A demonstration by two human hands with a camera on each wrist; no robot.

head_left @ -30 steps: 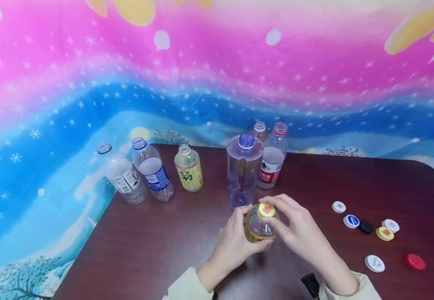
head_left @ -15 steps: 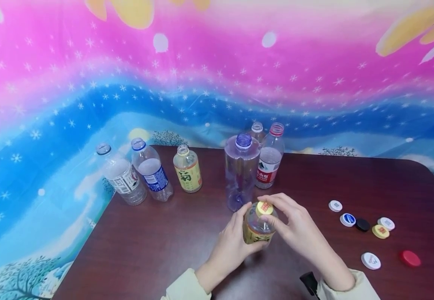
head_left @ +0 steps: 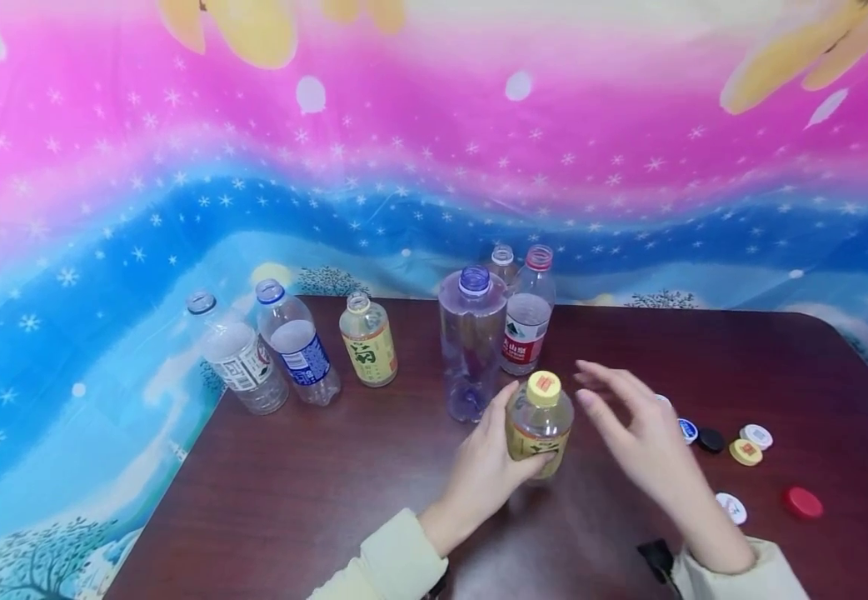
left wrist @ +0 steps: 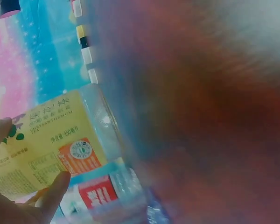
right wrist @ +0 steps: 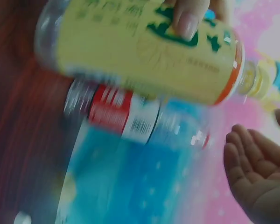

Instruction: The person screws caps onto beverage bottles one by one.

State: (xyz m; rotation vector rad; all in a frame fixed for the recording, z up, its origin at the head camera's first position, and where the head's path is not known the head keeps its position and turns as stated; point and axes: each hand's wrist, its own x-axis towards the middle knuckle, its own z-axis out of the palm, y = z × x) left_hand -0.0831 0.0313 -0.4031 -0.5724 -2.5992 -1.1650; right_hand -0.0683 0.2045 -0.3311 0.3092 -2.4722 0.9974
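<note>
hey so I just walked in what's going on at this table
A person is handling a bottle with a yellow label: the left grip holds it round its side, and a yellow cap sits on its top. The right grip is open beside the bottle, touching neither it nor the cap. Six other bottles stand uncapped farther back on the table, and several loose caps lie over to the right.
</note>
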